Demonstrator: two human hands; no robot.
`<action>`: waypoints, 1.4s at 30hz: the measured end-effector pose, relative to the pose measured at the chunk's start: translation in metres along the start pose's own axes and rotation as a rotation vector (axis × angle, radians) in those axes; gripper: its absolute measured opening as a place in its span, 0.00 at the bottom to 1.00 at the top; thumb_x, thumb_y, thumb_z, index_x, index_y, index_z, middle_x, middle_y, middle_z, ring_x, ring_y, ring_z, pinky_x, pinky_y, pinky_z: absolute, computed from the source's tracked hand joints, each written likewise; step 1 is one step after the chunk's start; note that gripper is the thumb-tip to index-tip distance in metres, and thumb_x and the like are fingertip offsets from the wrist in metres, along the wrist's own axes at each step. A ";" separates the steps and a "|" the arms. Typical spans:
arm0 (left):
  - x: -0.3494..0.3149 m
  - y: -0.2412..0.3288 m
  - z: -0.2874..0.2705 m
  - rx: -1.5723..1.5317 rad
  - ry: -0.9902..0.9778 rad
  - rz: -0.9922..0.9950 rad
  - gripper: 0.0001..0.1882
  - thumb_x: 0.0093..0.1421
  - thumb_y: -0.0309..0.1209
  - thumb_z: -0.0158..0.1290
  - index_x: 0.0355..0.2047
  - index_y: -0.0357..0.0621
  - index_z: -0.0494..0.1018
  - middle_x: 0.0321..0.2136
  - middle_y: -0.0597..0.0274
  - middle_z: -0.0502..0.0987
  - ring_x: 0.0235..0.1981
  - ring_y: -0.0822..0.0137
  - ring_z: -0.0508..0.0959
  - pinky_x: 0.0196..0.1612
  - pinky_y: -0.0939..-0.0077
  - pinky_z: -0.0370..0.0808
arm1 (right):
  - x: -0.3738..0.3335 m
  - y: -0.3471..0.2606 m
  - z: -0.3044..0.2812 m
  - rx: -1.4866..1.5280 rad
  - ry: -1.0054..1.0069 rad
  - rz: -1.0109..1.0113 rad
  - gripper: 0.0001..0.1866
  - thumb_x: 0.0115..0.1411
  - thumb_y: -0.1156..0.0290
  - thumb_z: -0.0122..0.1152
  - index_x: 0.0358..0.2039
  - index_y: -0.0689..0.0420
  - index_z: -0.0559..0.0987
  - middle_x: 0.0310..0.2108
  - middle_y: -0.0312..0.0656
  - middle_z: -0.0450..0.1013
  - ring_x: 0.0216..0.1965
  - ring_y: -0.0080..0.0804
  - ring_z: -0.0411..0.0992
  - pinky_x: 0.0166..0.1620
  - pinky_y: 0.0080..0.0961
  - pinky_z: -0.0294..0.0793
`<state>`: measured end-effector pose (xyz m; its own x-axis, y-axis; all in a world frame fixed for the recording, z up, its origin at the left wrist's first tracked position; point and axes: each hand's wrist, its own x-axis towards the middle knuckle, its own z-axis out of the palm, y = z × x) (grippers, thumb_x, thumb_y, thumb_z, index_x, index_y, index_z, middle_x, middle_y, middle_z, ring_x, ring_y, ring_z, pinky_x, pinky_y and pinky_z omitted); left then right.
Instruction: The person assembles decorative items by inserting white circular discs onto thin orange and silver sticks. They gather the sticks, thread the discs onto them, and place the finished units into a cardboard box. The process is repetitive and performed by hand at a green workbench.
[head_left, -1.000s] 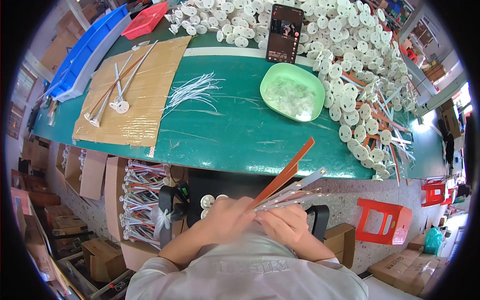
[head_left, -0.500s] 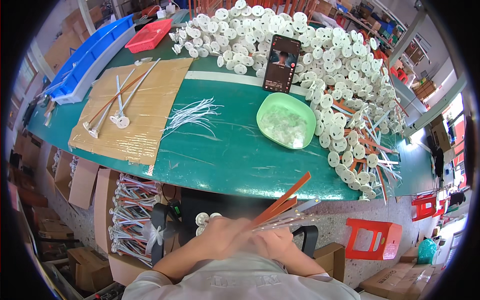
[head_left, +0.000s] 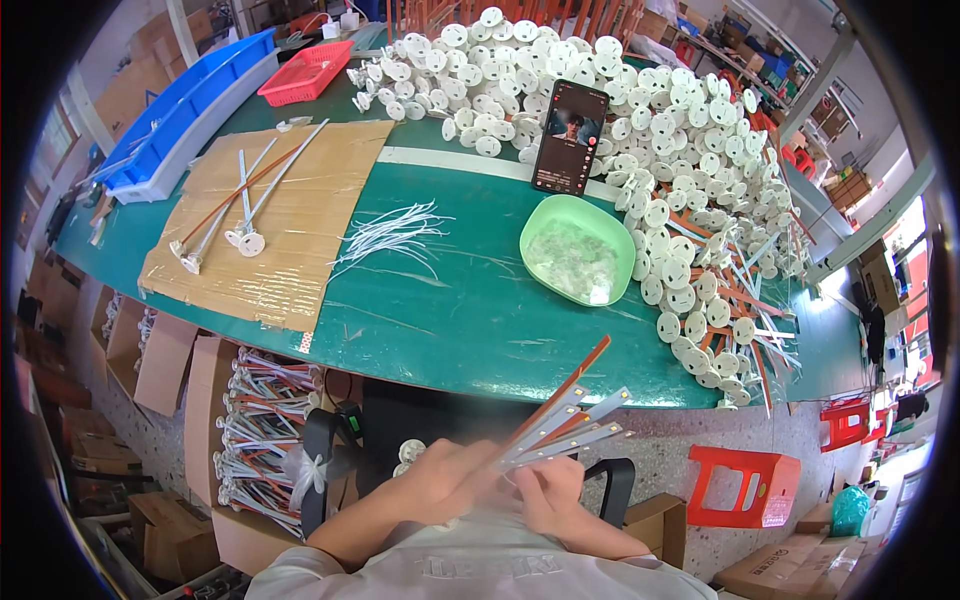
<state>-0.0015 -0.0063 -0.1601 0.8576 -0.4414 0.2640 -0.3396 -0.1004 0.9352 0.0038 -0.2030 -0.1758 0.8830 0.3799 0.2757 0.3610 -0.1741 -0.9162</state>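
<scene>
My left hand is closed round a bundle of LED strips, white and orange-brown, in front of my body below the table edge. Their free ends fan out to the upper right, small yellow LEDs facing up. White round discs at the bundle's other end stick out left of that hand. Close against the bundle, my right hand is pinched, thumb up, on what looks like a thin white tie; its fingers partly hide it. More thin white ties lie in a loose pile on the green table.
A large heap of white-disc LED strips covers the table's back and right. A phone stands against it, behind a green bowl of clear small pieces. Cardboard with several strips lies left. Filled boxes and a red stool flank me.
The bundle has turned, so more LED faces show and its ends sit closer together. My right hand has rolled, bringing its thumb up. The whole view has shifted slightly.
</scene>
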 end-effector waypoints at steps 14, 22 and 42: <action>0.003 -0.004 0.001 -0.079 -0.063 -0.126 0.12 0.66 0.31 0.40 0.36 0.34 0.69 0.16 0.60 0.74 0.17 0.64 0.76 0.21 0.74 0.70 | 0.021 0.007 -0.017 -0.385 0.053 -0.656 0.15 0.39 0.80 0.68 0.31 0.62 0.81 0.30 0.42 0.78 0.29 0.33 0.77 0.32 0.24 0.78; 0.008 -0.005 0.003 -0.033 -0.140 -0.161 0.11 0.66 0.30 0.41 0.37 0.34 0.68 0.17 0.60 0.75 0.17 0.61 0.77 0.22 0.72 0.71 | 0.014 0.018 -0.018 -0.449 0.067 -0.683 0.14 0.40 0.82 0.68 0.31 0.60 0.79 0.28 0.41 0.77 0.25 0.34 0.76 0.30 0.26 0.76; 0.004 -0.011 0.017 0.012 -0.087 -0.230 0.21 0.64 0.32 0.45 0.54 0.34 0.59 0.19 0.54 0.75 0.20 0.56 0.78 0.24 0.66 0.72 | 0.006 0.019 -0.013 0.257 -0.008 0.127 0.13 0.49 0.73 0.68 0.36 0.59 0.78 0.26 0.40 0.73 0.24 0.23 0.70 0.27 0.19 0.67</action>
<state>-0.0003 -0.0218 -0.1732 0.8764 -0.4811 0.0226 -0.1443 -0.2174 0.9654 0.0199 -0.2163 -0.1877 0.9134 0.3773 0.1527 0.1589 0.0149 -0.9872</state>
